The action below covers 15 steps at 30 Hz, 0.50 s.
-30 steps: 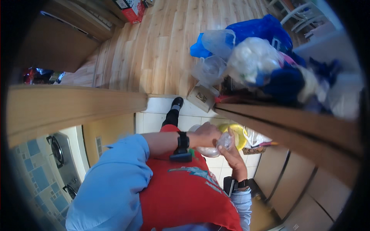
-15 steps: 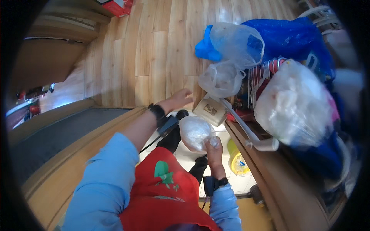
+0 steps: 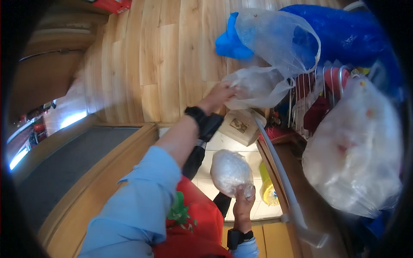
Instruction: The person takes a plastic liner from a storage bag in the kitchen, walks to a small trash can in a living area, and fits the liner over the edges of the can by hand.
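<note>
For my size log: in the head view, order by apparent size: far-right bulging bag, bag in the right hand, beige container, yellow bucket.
1. Bulging bag
2. Held bag and beige container: too alike to rank
3. Yellow bucket

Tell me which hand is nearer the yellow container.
Right. The right hand, gripping a bulging bag, is left of the yellow container; the left hand is farther off, ahead.

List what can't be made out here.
Head view:
Clear bulging bag in the right hand: wrinkled, shiny plastic obscures its contents.
Left hand: fingertips blurred, so whether it grips the translucent carrier bag is unclear.
Yellow bucket: contents too small to identify.
Red box: cut off by the top edge.
</note>
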Motion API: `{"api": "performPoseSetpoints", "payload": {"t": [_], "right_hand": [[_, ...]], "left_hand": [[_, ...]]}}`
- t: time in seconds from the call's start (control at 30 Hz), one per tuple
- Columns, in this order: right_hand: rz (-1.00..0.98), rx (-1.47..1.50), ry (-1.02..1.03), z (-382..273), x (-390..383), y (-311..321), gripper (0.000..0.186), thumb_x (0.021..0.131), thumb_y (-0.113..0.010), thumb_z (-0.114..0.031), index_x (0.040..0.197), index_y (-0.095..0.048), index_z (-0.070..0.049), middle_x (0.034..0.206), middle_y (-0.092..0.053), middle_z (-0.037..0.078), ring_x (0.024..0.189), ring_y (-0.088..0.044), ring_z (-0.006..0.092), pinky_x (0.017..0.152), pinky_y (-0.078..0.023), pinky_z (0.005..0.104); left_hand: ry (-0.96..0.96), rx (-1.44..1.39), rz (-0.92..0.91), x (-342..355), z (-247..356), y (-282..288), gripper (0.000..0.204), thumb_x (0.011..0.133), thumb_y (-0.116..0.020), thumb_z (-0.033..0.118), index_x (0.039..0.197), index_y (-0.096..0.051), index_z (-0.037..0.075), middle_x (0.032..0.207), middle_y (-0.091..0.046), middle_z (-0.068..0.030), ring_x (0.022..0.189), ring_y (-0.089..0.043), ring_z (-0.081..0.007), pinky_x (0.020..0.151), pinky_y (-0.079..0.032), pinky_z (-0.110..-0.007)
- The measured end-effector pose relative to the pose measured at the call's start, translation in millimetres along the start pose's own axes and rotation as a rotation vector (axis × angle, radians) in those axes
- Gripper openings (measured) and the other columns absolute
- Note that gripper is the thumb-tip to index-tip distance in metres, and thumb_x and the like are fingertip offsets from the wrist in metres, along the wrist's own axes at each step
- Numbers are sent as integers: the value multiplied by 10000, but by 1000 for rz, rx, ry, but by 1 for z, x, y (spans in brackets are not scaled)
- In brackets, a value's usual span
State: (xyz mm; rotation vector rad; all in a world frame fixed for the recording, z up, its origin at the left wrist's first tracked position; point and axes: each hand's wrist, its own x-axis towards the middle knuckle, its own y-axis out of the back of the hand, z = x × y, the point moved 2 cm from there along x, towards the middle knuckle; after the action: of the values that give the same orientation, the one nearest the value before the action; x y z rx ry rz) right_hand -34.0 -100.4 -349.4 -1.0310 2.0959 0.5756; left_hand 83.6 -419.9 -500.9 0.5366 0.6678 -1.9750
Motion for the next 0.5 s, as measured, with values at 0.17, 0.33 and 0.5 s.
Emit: {"api": "performPoseSetpoints", "payload": {"t": [0.17, 0.33, 0.5], "right_hand": [[-19, -128, 151, -58, 2, -47, 198, 849, -620, -93, 999, -498, -44, 945, -538, 17, 868, -504, 115, 779, -432, 249], [-32, -295, 345, -92, -3, -100, 184, 849, -602, -94, 983, -492, -31, 936, -527, 35, 889, -481, 115, 788, -405, 256], [-208, -286, 408, -93, 5, -147, 268, 863, -595, -166, 1051, -497, -3, 920, -534, 80, 860, -502, 163, 780, -416, 290]], "left_hand": [[-98, 70, 85, -121, 89, 67, 354, 908, -498, 175, 1235, -513, 40, 789, -550, 3, 682, -497, -72, 607, -412, -207], [-107, 334, 148, -210, 111, 85, 392, 934, -440, 160, 1322, -437, 100, 917, -615, -40, 700, -522, -96, 719, -471, -241], [-601, 828, 183, -242, 115, 65, 402, 874, -502, 132, 1264, -460, 43, 891, -632, -117, 777, -620, -207, 718, -482, -329]]}}
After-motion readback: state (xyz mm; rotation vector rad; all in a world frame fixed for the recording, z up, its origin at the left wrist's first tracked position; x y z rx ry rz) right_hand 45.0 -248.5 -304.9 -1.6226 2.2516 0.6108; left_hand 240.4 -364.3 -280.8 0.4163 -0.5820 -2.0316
